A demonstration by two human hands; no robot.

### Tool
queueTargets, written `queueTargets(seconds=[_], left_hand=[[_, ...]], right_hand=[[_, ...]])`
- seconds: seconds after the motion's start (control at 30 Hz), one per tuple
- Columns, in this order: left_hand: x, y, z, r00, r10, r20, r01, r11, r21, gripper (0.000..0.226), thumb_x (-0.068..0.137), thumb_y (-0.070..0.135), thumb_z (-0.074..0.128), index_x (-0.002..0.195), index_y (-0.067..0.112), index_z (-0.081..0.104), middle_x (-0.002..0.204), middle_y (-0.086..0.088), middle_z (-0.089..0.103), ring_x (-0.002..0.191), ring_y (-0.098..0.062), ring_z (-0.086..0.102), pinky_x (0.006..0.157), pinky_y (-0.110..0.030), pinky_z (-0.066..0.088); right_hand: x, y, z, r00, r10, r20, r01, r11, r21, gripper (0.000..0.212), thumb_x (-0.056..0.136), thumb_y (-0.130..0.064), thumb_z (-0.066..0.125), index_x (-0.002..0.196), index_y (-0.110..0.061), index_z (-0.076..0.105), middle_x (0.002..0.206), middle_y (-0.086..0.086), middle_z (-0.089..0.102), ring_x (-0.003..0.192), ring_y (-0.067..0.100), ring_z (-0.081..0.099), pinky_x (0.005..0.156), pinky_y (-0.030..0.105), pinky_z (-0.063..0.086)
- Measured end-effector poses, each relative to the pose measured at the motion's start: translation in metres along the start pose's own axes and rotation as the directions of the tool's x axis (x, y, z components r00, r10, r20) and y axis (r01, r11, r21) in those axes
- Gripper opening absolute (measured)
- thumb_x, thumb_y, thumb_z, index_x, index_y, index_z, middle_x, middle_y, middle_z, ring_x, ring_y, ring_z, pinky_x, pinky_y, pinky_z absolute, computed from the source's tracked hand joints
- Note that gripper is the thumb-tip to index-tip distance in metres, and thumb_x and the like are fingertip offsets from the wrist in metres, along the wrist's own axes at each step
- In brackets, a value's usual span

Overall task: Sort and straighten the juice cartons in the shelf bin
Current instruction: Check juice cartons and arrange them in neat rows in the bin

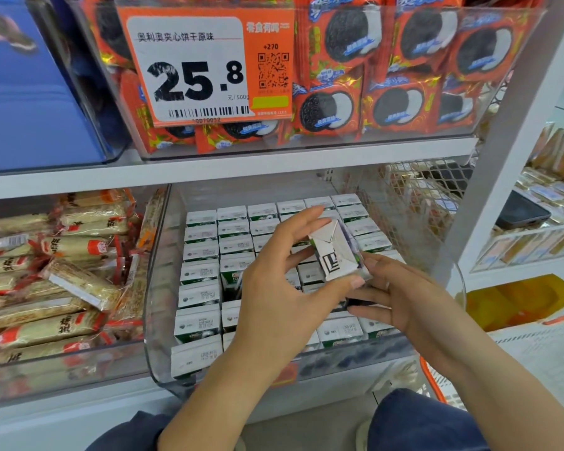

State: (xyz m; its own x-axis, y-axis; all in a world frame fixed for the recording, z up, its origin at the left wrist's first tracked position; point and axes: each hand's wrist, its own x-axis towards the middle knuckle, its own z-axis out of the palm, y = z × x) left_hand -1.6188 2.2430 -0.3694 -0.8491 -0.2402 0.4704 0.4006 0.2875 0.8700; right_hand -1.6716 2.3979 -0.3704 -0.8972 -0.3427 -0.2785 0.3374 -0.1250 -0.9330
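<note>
While one juice carton [334, 252] is held tilted above the clear shelf bin [158, 288], pinched by the left hand [274, 297] and steadied at its lower corner by the right hand [401, 297], most cartons [202, 265] below already stand in even rows; the middle-right patch under the hands apparently remains unsorted.

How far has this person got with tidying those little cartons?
Mostly done: the cartons in the bin stand in neat rows, as at the left column. One carton is lifted, held by the left hand and right hand. It still needs slotting in.
</note>
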Motion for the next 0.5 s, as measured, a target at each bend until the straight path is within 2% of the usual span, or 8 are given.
queueTargets(seconds=[0.13,0.27,0.37,0.43,0.5], left_hand=[[0.007,-0.001,-0.005,0.991,-0.105,-0.082,0.096,0.99,-0.107,0.061,0.059,0.037,0.086,0.113,0.045,0.058,0.111,0.023,0.065,0.104,0.005,0.06,0.082,-0.009,0.047],[0.015,-0.006,-0.013,0.935,-0.332,-0.123,0.266,0.888,-0.375,0.057,0.05,0.044,0.08,0.105,0.034,0.068,0.1,0.011,0.072,0.096,-0.005,0.067,0.075,-0.017,0.054],[0.017,-0.009,-0.015,0.895,-0.443,-0.056,0.364,0.795,-0.485,0.061,0.051,0.044,0.079,0.107,0.019,0.069,0.092,0.0,0.075,0.093,-0.012,0.07,0.073,-0.02,0.056],[0.017,-0.01,-0.016,0.87,-0.493,0.017,0.438,0.756,-0.486,0.061,0.054,0.048,0.076,0.105,0.015,0.07,0.092,-0.004,0.075,0.092,-0.015,0.071,0.073,-0.022,0.056],[0.016,-0.01,-0.015,0.85,-0.517,0.104,0.505,0.74,-0.444,0.058,0.056,0.054,0.073,0.101,0.016,0.071,0.094,-0.004,0.075,0.089,-0.017,0.071,0.073,-0.023,0.057]], right_hand=[[-0.005,-0.001,0.0,0.998,-0.059,0.02,0.06,0.997,-0.054,0.053,0.071,-0.037,0.066,0.12,-0.017,0.062,0.106,0.01,0.072,0.095,0.021,0.07,0.068,0.026,0.059],[-0.009,0.001,0.003,0.981,-0.186,0.053,0.194,0.949,-0.248,0.062,0.064,-0.037,0.07,0.124,-0.027,0.058,0.108,-0.001,0.071,0.097,0.011,0.068,0.073,0.02,0.056],[-0.01,0.002,0.008,0.949,-0.313,0.04,0.308,0.89,-0.337,0.06,0.065,-0.033,0.071,0.123,-0.032,0.056,0.106,-0.012,0.069,0.094,0.001,0.065,0.075,0.015,0.053],[-0.011,0.004,0.011,0.895,-0.444,0.041,0.425,0.822,-0.379,0.051,0.067,-0.033,0.07,0.118,-0.033,0.059,0.104,-0.018,0.069,0.094,-0.003,0.062,0.072,0.01,0.05],[-0.014,0.004,0.013,0.846,-0.533,0.036,0.497,0.761,-0.417,0.038,0.07,-0.038,0.069,0.108,-0.034,0.064,0.102,-0.019,0.07,0.096,-0.001,0.062,0.075,0.013,0.051]])
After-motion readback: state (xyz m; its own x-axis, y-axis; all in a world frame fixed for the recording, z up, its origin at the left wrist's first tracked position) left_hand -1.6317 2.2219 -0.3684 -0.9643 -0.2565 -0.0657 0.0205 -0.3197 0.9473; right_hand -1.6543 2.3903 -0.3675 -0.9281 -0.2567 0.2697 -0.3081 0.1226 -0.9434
